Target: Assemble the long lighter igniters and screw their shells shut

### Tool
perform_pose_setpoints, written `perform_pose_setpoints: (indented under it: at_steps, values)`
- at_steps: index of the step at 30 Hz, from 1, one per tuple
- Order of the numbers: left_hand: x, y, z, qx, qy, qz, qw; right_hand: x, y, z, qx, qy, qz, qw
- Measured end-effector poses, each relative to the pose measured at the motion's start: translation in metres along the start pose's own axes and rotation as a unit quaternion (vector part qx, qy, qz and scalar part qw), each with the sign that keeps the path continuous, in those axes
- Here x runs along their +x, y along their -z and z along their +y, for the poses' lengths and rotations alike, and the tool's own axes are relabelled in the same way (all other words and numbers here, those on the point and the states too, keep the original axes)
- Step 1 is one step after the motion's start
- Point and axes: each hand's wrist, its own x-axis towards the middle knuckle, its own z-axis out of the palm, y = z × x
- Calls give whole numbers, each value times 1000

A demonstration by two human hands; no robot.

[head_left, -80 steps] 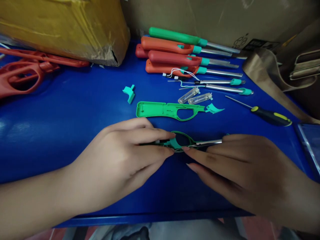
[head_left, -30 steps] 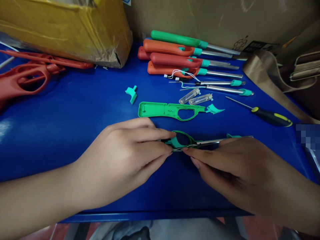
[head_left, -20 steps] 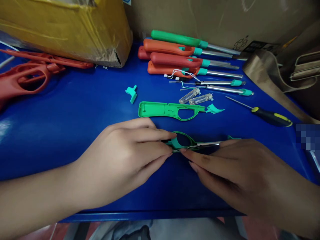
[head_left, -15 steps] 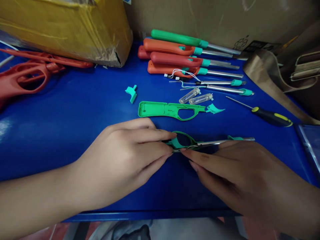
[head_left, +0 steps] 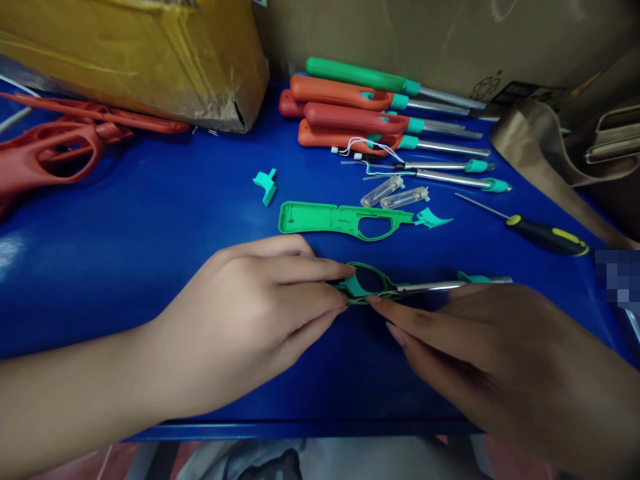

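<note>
My left hand (head_left: pixel 260 307) pinches the handle end of an opened green gas lighter (head_left: pixel 377 270), whose grip is mostly hidden under my fingers. A teal trigger (head_left: pixel 356 287) sits inside its loop, right by my fingertips. From the lighter's front a metal tube (head_left: pixel 425 287) runs to the right and passes behind my right hand (head_left: pixel 475 340). The right index fingertip presses on a thin wire (head_left: pixel 373 297) along the near edge of the shell, with the thumb below. Beyond my hands lies the other green half shell (head_left: pixel 315 219), its inside facing up.
Further back lie assembled lighters (head_left: pixel 350 119), two loose metal tubes (head_left: pixel 445 167) with wires, and clear fuel tanks (head_left: pixel 383 191). Small teal triggers (head_left: pixel 266 187) and a screwdriver (head_left: pixel 545 237) are nearby. Red shells (head_left: pixel 55 150) lie left, beside a taped box (head_left: pixel 150 60).
My right index fingertip has slid slightly to the right along the wire. My left hand keeps its hold on the lighter. The whole view has shifted a little.
</note>
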Motion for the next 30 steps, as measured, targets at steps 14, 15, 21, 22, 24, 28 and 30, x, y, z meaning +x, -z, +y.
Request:
perform_pose_setpoints:
  at_steps: [14, 15, 21, 22, 24, 28, 30]
  values:
    - [0, 0, 2, 9, -4, 5, 1000, -1, -3, -3, 37, -42, 13, 998]
    - [-1, -1, 2, 9, -2, 6, 1000, -2, -3, -3, 29, -42, 10, 999]
    - [0, -1, 2, 0, 5, 6, 1000, -3, -1, -3, 9, -34, 17, 999]
    - [1, -1, 1, 2, 5, 7, 1000, -3, -1, -3, 4, -31, 15, 999]
    - [1, -1, 1, 5, 0, 5, 1000, -4, 0, -3, -7, -22, 7, 1000]
    - [1, 0, 1, 7, -4, 2, 1000, -5, 0, -4, -15, -39, -6, 999]
    - [1, 0, 2, 7, -5, 4, 1000, -4, -1, -4, 3, -52, -2, 999]
